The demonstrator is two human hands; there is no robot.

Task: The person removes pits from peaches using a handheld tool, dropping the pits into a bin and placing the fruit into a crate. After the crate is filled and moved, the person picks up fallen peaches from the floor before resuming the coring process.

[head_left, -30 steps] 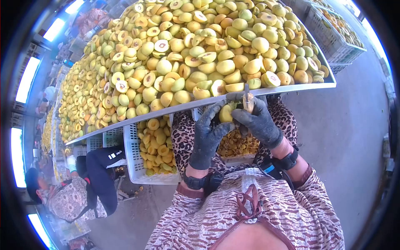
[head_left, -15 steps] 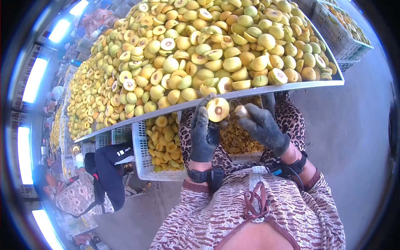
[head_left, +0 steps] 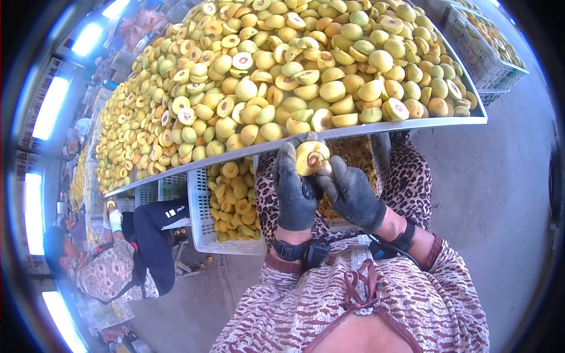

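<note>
- The fingers of the left hand (head_left: 294, 197) curl round a fruit half (head_left: 307, 154), its cut face turned up, seemingly so the pit stays exposed.
- The fingers of the right hand (head_left: 357, 197) close on a small tool (head_left: 325, 169), held low against the half, apparently for control; its tip is hard to make out.
- Both hands meet near the rim of the surface (head_left: 435, 122), whose heaped fruit (head_left: 247, 88) lies within easy reach.
- Scraps (head_left: 353, 150) lie beneath, between the knees, probably where droppings can land.
- A crate (head_left: 226, 246) of hollowed halves sits beside the left leg.
</note>
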